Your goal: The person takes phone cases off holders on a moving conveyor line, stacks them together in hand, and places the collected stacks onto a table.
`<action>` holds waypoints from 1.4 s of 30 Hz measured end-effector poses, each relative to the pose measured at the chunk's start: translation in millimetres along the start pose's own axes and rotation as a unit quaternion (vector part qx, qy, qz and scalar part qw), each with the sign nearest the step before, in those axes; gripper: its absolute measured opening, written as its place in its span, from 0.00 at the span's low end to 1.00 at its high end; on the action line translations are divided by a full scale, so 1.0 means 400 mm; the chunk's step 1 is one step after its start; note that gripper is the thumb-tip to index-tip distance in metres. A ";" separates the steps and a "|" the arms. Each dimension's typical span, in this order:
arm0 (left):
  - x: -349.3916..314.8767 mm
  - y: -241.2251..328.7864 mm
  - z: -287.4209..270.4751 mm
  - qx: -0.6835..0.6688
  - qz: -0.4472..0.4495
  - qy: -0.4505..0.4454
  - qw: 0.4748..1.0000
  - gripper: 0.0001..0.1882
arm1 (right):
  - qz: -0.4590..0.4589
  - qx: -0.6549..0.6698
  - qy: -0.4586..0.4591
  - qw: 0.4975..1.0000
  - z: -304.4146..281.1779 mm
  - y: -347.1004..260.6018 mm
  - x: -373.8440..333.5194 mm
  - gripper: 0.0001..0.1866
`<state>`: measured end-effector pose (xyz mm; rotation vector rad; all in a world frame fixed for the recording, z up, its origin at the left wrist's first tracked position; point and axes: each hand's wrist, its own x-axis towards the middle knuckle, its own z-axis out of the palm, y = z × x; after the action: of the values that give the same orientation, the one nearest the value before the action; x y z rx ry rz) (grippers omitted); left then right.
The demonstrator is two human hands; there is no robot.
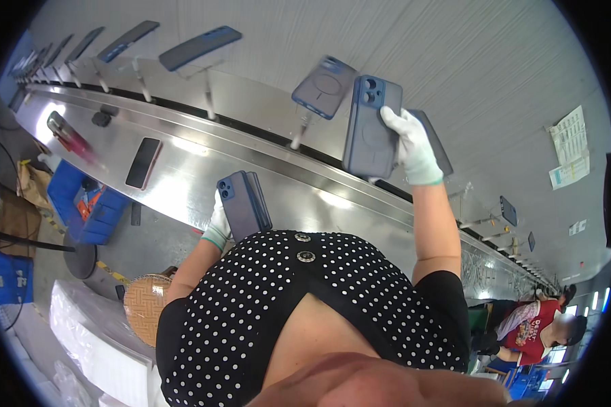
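My right hand, in a white glove, is raised over the line and closed on a dark translucent phone case with a blue edge and camera cutouts. Directly behind that hand, another phone case shows in part. Low and close to my body, my left hand, also gloved, holds a small stack of similar phone cases; its fingers are mostly hidden behind them. Just left of the raised case, a phone case with a ring mark is tilted on a white holder.
More cases stand on holders in a row to the far left. A phone lies on the metal bench. Blue bins and a woven stool are at left. A person in red works at far right.
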<state>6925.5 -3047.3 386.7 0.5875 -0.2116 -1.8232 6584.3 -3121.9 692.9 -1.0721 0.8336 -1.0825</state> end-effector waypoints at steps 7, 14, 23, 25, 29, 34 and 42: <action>0.038 -0.019 -0.105 -0.016 -0.021 0.016 1.000 0.26 | 0.100 0.069 0.037 0.992 -0.112 -0.008 0.115 0.21; 0.025 0.002 -0.066 -0.036 -0.060 -0.008 0.997 0.27 | -0.049 -0.336 -0.036 0.940 0.179 -0.033 -0.042 0.24; -0.009 0.003 -0.062 -0.021 -0.070 0.064 0.995 0.40 | 0.081 -0.560 -0.075 0.821 0.263 0.092 -0.025 0.26; -0.006 0.004 -0.051 -0.021 -0.078 0.056 0.995 0.40 | -0.011 -0.424 -0.063 0.903 0.151 0.169 -0.014 0.25; 0.035 0.013 -0.066 -0.008 -0.093 0.030 0.995 0.41 | -0.006 -0.236 -0.010 0.972 0.143 0.152 -0.053 0.27; 0.029 0.005 -0.072 -0.026 -0.082 -0.003 0.996 0.31 | -0.143 -0.589 -0.043 0.794 0.245 0.115 0.034 0.28; -0.005 0.015 -0.029 -0.058 -0.038 -0.014 0.998 0.29 | -0.221 -0.574 0.007 0.789 0.252 0.123 0.172 0.27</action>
<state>6936.6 -3045.8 379.9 0.4949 -0.1032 -1.9040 6709.5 -3156.8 673.1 -2.3805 1.3425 -0.9014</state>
